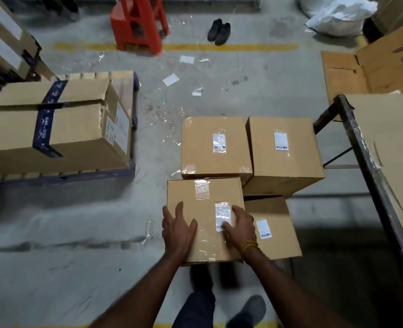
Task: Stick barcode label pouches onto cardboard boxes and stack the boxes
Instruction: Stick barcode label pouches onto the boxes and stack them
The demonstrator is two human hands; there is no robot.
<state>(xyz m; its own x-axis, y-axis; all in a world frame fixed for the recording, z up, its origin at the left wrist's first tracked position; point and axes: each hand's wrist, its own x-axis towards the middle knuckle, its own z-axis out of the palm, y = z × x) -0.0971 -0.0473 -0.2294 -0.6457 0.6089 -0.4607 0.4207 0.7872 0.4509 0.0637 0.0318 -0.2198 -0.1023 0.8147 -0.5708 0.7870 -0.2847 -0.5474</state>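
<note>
The near cardboard box [205,218], raised beside three labelled boxes on the floor, looks stiff and fairly light (a guess); best held low at opposite sides. Plain brown, taped, it bears a clear label pouch [222,215]. Left hand [177,229] and right hand [239,227] lie flat on top, each grip apart.

Both hands lie on top of the nearest cardboard box [205,218]: left hand [178,227] at its left edge, right hand [239,227] over the label pouch [223,215]. Behind that box sit two labelled boxes [216,146] side by side. Another box [275,229] is to its right. Far left, a pallet [60,177] carries large cartons [56,129].
</note>
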